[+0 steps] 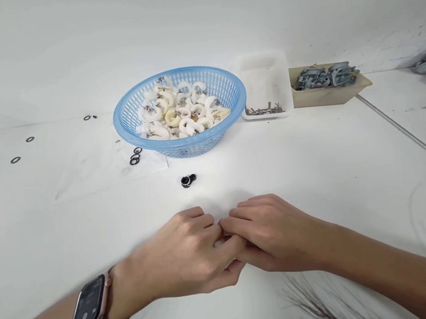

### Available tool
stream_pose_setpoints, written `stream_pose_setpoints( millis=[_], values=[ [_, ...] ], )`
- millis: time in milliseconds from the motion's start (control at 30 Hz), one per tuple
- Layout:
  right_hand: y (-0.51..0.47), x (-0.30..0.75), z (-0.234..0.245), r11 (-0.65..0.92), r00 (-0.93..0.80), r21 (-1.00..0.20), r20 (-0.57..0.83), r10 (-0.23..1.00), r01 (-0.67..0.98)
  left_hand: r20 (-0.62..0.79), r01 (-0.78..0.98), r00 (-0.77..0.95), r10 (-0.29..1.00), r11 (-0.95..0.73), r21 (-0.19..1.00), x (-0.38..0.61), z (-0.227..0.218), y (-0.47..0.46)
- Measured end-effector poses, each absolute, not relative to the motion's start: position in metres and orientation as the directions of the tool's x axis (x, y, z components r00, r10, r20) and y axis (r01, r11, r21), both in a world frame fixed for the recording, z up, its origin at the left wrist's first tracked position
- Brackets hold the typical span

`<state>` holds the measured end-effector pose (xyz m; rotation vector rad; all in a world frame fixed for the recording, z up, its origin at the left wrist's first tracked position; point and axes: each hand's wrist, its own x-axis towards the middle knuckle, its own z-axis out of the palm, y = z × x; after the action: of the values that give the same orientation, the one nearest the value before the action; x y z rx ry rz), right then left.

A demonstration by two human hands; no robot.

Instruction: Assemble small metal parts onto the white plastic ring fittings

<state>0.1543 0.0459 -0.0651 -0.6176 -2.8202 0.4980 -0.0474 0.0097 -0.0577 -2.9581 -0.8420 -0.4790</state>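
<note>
My left hand (189, 252) and my right hand (275, 230) meet above the white table, fingers curled and fingertips touching. Both are closed around something small. Only a pale sliver shows between the fingers, so I cannot make out what it is. Just beyond the hands lies a small black part with a round, ring-like end (186, 181). Farther back, a blue plastic basket (186, 147) holds many white and cream curved plastic pieces (190, 126) with metal bits on them.
Right of the basket stand a white tray (285, 83) with thin metal pieces (264, 110) and a beige bin (318, 98) with grey metal parts (325, 77). Black rings (134, 159) lie on a white sheet (89, 173) at left. A seam (416, 141) crosses the tabletop at right.
</note>
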Motion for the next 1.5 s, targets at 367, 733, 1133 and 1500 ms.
stream_pose_setpoints(
  millis=[367, 733, 1133, 1500],
  values=[
    [0.0458, 0.1542, -0.0649, 0.864, -0.889, -0.344, 0.143, 0.435, 0.368, 0.272, 0.526, 0.810, 0.520, -0.849, 0.055, -0.0456, -0.0548, 0.0094],
    [0.0461, 0.1540, -0.0660, 0.869, -0.891, -0.339, 0.149, 0.428, 0.361, 0.178, 0.551, 0.818, 0.547, -0.834, 0.030, -0.0491, -0.0503, 0.0033],
    [0.0456, 0.1541, -0.0647, 0.867, -0.891, -0.328, 0.132, 0.435, 0.375, 0.200, 0.545, 0.817, 0.541, -0.838, 0.043, -0.0485, -0.0544, 0.0056],
    [0.0458, 0.1542, -0.0650, 0.878, -0.898, -0.316, 0.139, 0.417, 0.359, 0.244, 0.528, 0.817, 0.522, -0.848, 0.045, -0.0479, -0.0550, 0.0074]
  ],
)
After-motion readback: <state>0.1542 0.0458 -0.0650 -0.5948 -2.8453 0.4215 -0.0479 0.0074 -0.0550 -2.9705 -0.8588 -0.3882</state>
